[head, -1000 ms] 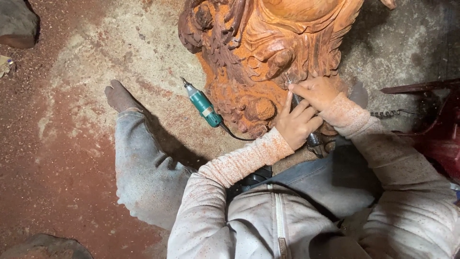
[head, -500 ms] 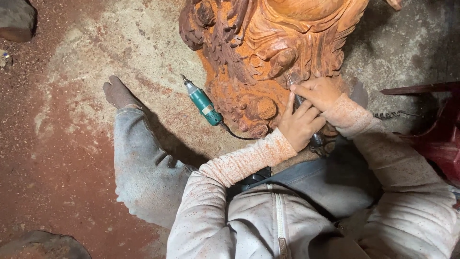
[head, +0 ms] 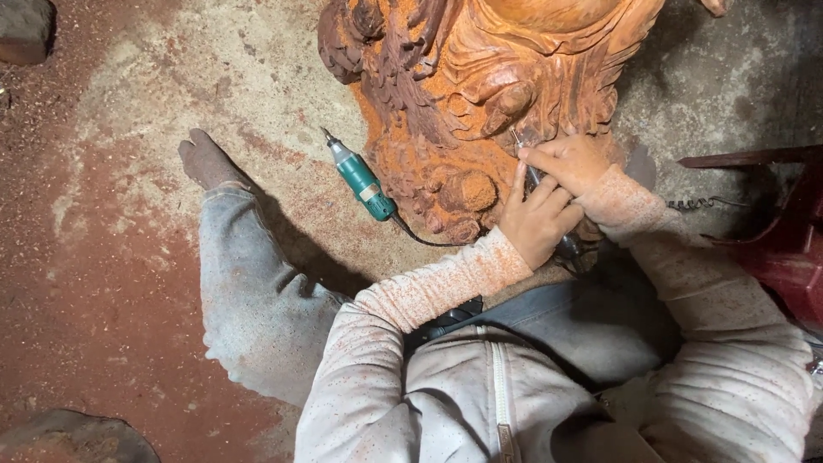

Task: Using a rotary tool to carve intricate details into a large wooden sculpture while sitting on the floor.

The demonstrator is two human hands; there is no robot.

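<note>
Both hands closed around one dark rotary carving tool (head: 536, 184), its tip set against the lower front of the reddish-orange wood carving (head: 480, 94). The right hand (head: 573, 161) pinched the tool near its tip, fingers bent tight on the barrel; the left hand (head: 536, 221) wrapped it lower down, one finger stretched up along the shaft. The tool's rear end was hidden behind the left wrist, and a coiled cord (head: 696, 204) trailed off toward the right.

The carving stood on the dusty floor (head: 171, 103) just ahead of the person's lap. It already carried deep folds, curls and rounded knobs across its visible face, so the shaping looked well advanced; the surface stayed rough and powdery, which suggested that fine detailing and smoothing remained. A second, green rotary tool (head: 360, 180) lay idle on the floor, touching or just beside the carving's left edge, its black cable (head: 424, 238) running under the sculpture. Red sawdust coated the floor, the grey trouser leg (head: 249, 291) and both sleeves.
</note>
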